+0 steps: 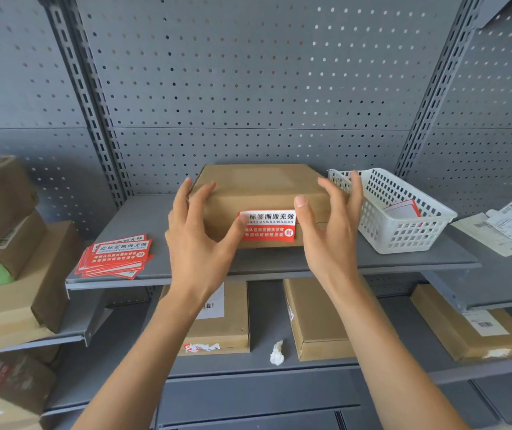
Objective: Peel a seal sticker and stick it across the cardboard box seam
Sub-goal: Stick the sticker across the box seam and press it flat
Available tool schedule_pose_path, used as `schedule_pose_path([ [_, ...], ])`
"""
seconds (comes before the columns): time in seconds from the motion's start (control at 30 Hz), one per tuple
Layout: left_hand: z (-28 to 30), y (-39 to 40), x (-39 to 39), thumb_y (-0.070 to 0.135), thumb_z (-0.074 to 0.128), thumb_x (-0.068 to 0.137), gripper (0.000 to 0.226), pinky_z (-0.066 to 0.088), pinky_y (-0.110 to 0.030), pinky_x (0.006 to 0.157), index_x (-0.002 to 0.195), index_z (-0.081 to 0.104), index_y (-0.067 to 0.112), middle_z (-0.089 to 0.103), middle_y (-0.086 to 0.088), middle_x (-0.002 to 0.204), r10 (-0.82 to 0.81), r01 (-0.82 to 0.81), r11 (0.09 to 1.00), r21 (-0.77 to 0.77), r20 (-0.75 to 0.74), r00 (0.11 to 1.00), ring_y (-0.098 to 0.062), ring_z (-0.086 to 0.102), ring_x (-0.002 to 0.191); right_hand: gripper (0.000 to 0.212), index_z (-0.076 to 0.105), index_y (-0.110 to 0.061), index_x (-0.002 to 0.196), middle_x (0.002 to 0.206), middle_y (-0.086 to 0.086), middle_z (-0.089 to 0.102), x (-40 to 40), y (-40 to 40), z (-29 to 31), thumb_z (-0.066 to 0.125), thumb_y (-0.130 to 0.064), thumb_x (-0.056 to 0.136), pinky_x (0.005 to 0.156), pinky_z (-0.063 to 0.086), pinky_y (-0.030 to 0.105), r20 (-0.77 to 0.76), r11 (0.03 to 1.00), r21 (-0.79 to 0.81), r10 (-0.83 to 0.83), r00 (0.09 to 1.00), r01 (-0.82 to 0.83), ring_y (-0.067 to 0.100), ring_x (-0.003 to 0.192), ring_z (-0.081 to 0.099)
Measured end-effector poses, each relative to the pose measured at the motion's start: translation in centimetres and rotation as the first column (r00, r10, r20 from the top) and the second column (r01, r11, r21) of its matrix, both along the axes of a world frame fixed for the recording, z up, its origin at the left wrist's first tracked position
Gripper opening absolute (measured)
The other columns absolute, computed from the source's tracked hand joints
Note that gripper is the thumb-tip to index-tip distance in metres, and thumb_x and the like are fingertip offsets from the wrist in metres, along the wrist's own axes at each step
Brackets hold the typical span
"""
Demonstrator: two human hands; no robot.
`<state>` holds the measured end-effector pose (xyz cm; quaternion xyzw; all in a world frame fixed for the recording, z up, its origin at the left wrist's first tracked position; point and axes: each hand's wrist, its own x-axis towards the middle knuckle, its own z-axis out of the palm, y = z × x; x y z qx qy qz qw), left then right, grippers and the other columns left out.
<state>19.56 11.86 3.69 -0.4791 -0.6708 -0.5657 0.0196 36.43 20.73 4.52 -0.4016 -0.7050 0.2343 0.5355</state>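
Observation:
A flat brown cardboard box (260,187) lies on the grey shelf (279,262). A red and white seal sticker (268,226) is stuck on its front face, across the seam. My left hand (200,231) is spread at the box's left front corner, its thumb tip touching the sticker's left edge. My right hand (330,225) hovers at the box's right front corner, fingers apart, thumb just above the sticker's right end. Neither hand holds anything.
A stack of seal stickers (116,257) lies on the shelf at the left. A white plastic basket (394,209) with peeled backing paper stands to the right of the box. More cardboard boxes fill the lower shelf and the left side. Papers lie at far right.

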Motion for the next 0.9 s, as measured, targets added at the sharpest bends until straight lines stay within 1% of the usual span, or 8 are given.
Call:
schedule_pose_path([
  [0.1,3.0,0.3,-0.4,0.062,0.057,0.088,0.06,0.033,-0.045,0.118,0.142,0.052,0.035,0.034,0.005,0.162,0.016,-0.016,1.0,-0.007,-0.036,0.999,-0.014,0.036,0.143,0.054,0.055,-0.029,0.135,0.17,-0.008,0.001,0.0,-0.1,2.8,0.051,-0.062,0.093,0.12,0.024,0.039,0.061,0.999,0.012,-0.048,0.997,0.047,0.01,0.154,0.014],
  [0.17,4.9,0.7,-0.6,0.069,0.049,0.087,0.061,0.037,-0.047,0.116,0.137,0.056,0.036,0.038,0.005,0.159,0.032,-0.032,0.999,-0.021,-0.036,0.999,-0.017,0.041,0.142,0.057,0.055,-0.029,0.133,0.17,-0.008,0.004,-0.2,-0.1,4.6,0.047,-0.067,0.092,0.118,0.027,0.048,0.121,0.994,0.028,-0.107,0.987,0.104,0.016,0.153,0.02],
  [0.23,6.5,1.3,-0.8,0.074,0.044,0.086,0.061,0.043,-0.049,0.109,0.131,0.06,0.037,0.045,0.005,0.153,0.065,-0.066,0.997,-0.029,-0.045,0.997,-0.02,0.047,0.135,0.062,0.055,-0.029,0.132,0.17,-0.006,0.009,-0.7,0.1,6.0,0.043,-0.073,0.089,0.117,0.028,0.052,0.152,0.988,0.045,-0.153,0.976,0.148,0.02,0.151,0.026],
  [0.33,7.7,1.9,-0.7,0.079,0.043,0.083,0.061,0.05,-0.05,0.099,0.123,0.061,0.036,0.053,0.008,0.139,0.117,-0.119,0.992,-0.045,-0.054,0.992,-0.022,0.056,0.121,0.072,0.057,-0.025,0.13,0.166,-0.004,0.023,-1.3,0.4,7.1,0.037,-0.079,0.085,0.113,0.031,0.051,0.194,0.977,0.068,-0.213,0.958,0.204,0.025,0.146,0.031],
  [0.4,8.0,2.2,-0.6,0.082,0.044,0.08,0.063,0.05,-0.05,0.097,0.12,0.061,0.036,0.054,0.009,0.134,0.149,-0.152,0.987,-0.05,-0.047,0.988,-0.021,0.057,0.118,0.077,0.057,-0.024,0.128,0.159,-0.004,0.034,-1.7,0.4,7.3,0.036,-0.081,0.082,0.11,0.035,0.051,0.203,0.966,0.089,-0.256,0.945,0.243,0.027,0.142,0.036],
  [0.5,8.0,2.5,-0.3,0.085,0.047,0.078,0.066,0.05,-0.051,0.095,0.118,0.061,0.035,0.055,0.009,0.131,0.19,-0.193,0.98,-0.044,-0.063,0.98,-0.021,0.057,0.118,0.075,0.057,-0.024,0.123,0.147,-0.005,0.043,-2.3,0.4,7.3,0.039,-0.082,0.08,0.103,0.04,0.051,0.207,0.948,0.105,-0.317,0.926,0.301,0.028,0.134,0.042],
  [0.63,7.9,2.7,-0.2,0.084,0.051,0.077,0.064,0.05,-0.051,0.094,0.114,0.063,0.034,0.056,0.008,0.128,0.215,-0.217,0.975,-0.038,-0.058,0.975,-0.022,0.058,0.115,0.07,0.056,-0.025,0.119,0.136,-0.005,0.046,-2.6,0.3,7.2,0.042,-0.082,0.08,0.097,0.041,0.049,0.222,0.933,0.117,-0.359,0.907,0.34,0.028,0.126,0.044],
  [0.9,7.4,2.6,-0.4,0.077,0.052,0.082,0.055,0.051,-0.052,0.093,0.115,0.064,0.034,0.057,0.005,0.127,0.222,-0.224,0.974,-0.019,-0.071,0.973,-0.025,0.061,0.111,0.061,0.054,-0.026,0.116,0.134,-0.003,0.045,-2.7,0.1,6.6,0.048,-0.076,0.082,0.091,0.038,0.045,0.249,0.922,0.138,-0.386,0.888,0.362,0.03,0.123,0.045],
])
